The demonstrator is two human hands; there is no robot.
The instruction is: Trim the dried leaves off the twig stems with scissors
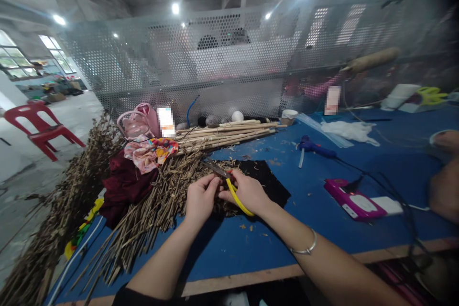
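Note:
My right hand [247, 191] is closed around yellow-handled scissors [229, 184] whose blades point up and left over a black cloth [267, 179]. My left hand [200, 198] is closed in a pinch on a dry twig right beside the scissor blades. Both hands hover above a heap of dry brown twigs [150, 205] that spreads left across the blue table [304, 244]. A silver bangle sits on my right wrist.
Long pale sticks [229, 134] lie at the back beside dark red and patterned cloths [143, 153]. A blue glue gun [315, 147], a pink device [353, 201] and white plastic [349, 130] lie to the right. Another person's arm [442, 177] shows at far right. A perforated metal screen [251, 67] stands behind.

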